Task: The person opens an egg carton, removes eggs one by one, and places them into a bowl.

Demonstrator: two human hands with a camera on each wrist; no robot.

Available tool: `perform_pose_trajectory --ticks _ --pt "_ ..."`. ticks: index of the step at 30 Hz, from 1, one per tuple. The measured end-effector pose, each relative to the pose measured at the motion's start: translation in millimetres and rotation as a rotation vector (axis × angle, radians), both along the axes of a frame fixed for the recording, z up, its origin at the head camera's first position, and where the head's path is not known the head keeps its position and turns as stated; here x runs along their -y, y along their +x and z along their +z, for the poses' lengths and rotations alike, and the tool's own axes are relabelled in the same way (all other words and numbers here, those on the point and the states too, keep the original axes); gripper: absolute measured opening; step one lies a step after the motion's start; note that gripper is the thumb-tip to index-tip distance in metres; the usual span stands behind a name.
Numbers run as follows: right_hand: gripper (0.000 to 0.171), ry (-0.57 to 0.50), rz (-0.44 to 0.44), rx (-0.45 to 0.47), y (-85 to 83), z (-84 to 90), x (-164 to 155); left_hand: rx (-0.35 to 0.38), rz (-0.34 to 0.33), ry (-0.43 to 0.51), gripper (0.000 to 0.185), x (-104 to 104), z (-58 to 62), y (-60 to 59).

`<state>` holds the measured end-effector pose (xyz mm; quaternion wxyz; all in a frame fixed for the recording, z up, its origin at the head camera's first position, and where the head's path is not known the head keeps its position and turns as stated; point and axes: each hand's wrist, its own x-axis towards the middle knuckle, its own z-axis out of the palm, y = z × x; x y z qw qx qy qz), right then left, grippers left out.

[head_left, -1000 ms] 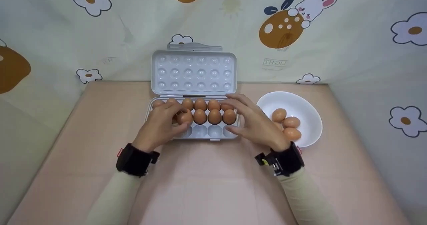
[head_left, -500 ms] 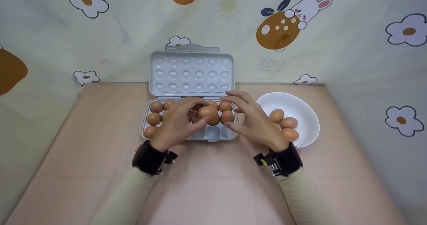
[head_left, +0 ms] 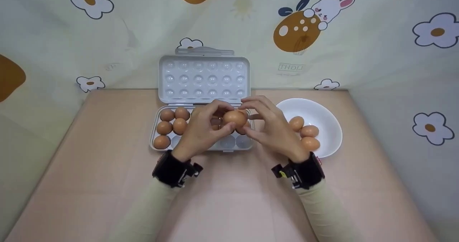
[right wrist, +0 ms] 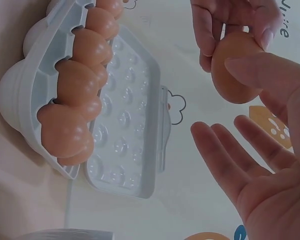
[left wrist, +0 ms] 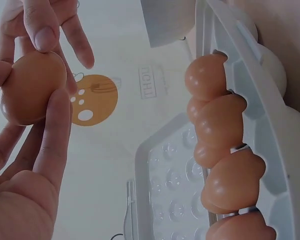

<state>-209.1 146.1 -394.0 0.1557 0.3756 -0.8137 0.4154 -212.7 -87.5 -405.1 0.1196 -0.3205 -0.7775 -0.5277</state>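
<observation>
Both hands cover the middle cups of the grey plastic egg tray [head_left: 155,127], so how many brown eggs sit beneath cannot be told. The wrist views cut the tray off.

The near half of the bench [head_left: 222,206] lies bare. Along the far edge, the egg tray [head_left: 161,149] with its raised lid [head_left: 204,79] blocks the middle, and the white bowl [head_left: 322,116] stands toward the right edge.
</observation>
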Motion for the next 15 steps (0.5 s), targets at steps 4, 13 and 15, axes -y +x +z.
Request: perform_pose_trajectory --ticks 4,13,15 --pt "0.049 -0.014 0.027 -0.004 0.8 -0.6 1.4 0.020 0.004 0.014 0.032 -0.4 -1.0 1.2" --pt "0.041 -0.034 0.081 -0.057 1.4 -2.6 5.4 0.024 -0.031 0.039 0.031 -3.5 -2.3 1.1" --pt "0.040 -0.027 0.077 -0.062 1.7 -2.6 5.5 0.032 -0.035 0.036 0.032 -3.1 -2.6 1.4"
